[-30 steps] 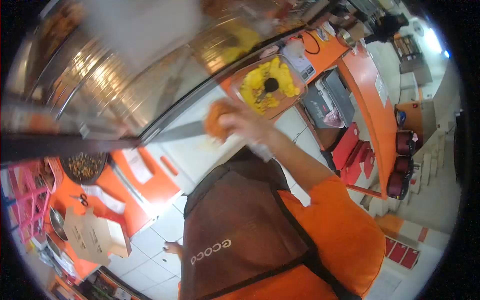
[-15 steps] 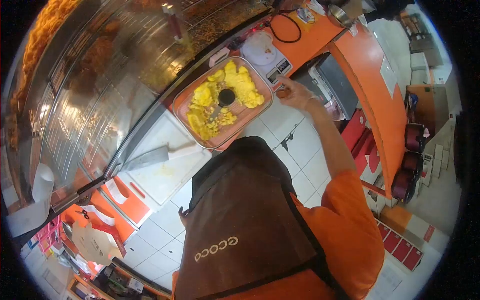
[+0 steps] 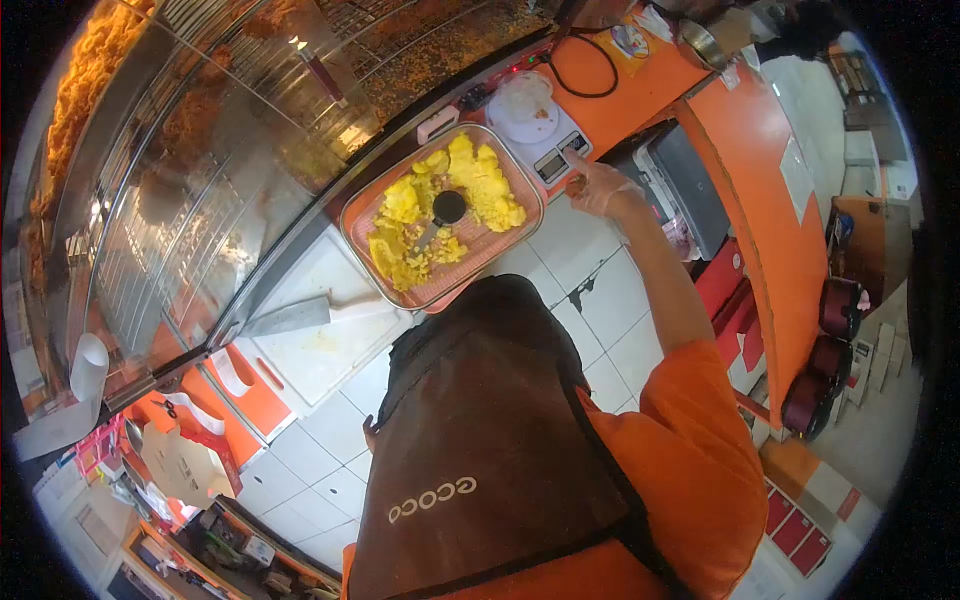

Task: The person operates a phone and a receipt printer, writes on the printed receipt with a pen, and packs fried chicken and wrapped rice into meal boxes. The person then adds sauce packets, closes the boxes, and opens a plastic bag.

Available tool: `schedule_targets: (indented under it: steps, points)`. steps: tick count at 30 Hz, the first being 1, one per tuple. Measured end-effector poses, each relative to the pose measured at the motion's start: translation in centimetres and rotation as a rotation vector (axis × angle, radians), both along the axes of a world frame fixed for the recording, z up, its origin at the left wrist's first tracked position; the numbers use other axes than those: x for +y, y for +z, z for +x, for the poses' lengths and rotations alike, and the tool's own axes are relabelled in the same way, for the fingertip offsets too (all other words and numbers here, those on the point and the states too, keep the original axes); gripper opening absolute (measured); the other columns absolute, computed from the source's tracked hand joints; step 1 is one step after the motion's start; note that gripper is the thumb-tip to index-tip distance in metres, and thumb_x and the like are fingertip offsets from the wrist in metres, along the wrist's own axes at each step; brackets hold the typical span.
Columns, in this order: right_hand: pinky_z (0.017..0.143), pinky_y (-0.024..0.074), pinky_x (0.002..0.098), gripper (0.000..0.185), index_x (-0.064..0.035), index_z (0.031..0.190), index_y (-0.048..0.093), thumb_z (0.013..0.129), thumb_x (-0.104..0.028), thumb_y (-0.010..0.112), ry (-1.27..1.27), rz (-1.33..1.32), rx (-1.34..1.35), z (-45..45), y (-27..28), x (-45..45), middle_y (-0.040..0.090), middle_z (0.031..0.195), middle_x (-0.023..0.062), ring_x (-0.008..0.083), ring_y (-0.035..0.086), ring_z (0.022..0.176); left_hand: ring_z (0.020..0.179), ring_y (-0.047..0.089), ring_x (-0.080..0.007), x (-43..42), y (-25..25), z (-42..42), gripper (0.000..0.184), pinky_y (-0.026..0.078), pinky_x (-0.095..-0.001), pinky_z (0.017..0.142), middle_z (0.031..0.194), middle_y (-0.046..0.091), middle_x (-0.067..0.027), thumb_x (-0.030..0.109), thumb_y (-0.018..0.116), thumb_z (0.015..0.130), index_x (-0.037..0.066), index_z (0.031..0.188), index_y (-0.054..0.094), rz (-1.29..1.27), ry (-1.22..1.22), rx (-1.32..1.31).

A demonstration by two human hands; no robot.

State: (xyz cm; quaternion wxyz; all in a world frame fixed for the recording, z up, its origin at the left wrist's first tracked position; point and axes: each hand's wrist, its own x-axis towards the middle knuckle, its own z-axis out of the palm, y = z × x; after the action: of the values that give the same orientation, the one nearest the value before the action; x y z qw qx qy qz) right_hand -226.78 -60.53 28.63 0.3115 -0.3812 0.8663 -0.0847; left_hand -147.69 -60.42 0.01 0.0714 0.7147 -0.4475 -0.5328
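My right hand (image 3: 600, 187), in a clear glove, is at the near edge of the white kitchen scale (image 3: 550, 150). One finger stretches to the scale's front panel; the others are curled, with a small brownish patch among them that I cannot identify. Clear plastic with a brownish bit (image 3: 540, 113) lies on the scale. Left of it, a tray (image 3: 497, 247) holds yellow pieces (image 3: 484, 189) and a round black object (image 3: 448, 207). A cleaver (image 3: 290, 317) rests on the white cutting board (image 3: 320, 362). Beside the apron, my left hand (image 3: 371, 433) shows only fingertips.
A glass display case (image 3: 215, 200) with racks stands along the far left. Scissors (image 3: 166, 408) and an open cardboard box (image 3: 180, 465) are at the lower left. A black cable (image 3: 583, 94) and metal bowl (image 3: 700, 45) sit beyond the scale. Orange counter (image 3: 765, 215) runs right.
My right hand has moved from above the cutting board, where it held an orange-brown piece, to the scale. The cleaver now lies on the board. The camera view has shifted.
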Motion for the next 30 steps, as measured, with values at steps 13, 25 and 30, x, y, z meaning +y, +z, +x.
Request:
schedule_targets:
  steps: [13, 25, 30]
  points:
    - [0.08, 0.0586, 0.035, 0.062, -0.0111, 0.142, 0.056, 0.084, -0.019, 0.078, -0.262, -0.359, -0.265, -4.9, 1.0, -1.9, 0.071, 0.111, 0.0089, 0.0175, 0.07, 0.093, 0.097, 0.068, -0.0244, 4.4, 1.2, -2.3, 0.071, 0.056, -0.0348, 0.081, 0.115, 0.069, -0.0183, 0.015, 0.079, 0.085, 0.004, 0.146, 0.044, -0.05, -0.016, -0.119]
    - [0.099, 0.0525, 0.0386, 0.046, -0.0083, 0.123, 0.066, 0.081, -0.02, 0.08, 0.071, -0.601, 0.344, -4.6, 6.5, -11.8, 0.066, 0.121, 0.0147, 0.0319, 0.065, 0.115, 0.097, 0.068, -0.0242, 7.5, 0.9, -3.2, 0.072, 0.056, -0.0345, 0.081, 0.115, 0.069, -0.0183, 0.014, 0.08, 0.084, 0.004, 0.146, 0.044, -0.035, 0.042, -0.105]
    - [0.101, 0.0519, 0.0418, 0.046, -0.0101, 0.122, 0.066, 0.08, -0.02, 0.081, 0.235, -0.736, 0.436, -5.8, 5.2, -13.3, 0.059, 0.126, 0.0163, 0.035, 0.059, 0.121, 0.097, 0.068, -0.0242, 8.7, 0.9, -3.3, 0.073, 0.056, -0.0345, 0.08, 0.115, 0.069, -0.0183, 0.014, 0.08, 0.083, 0.004, 0.146, 0.045, -0.024, 0.061, -0.096]
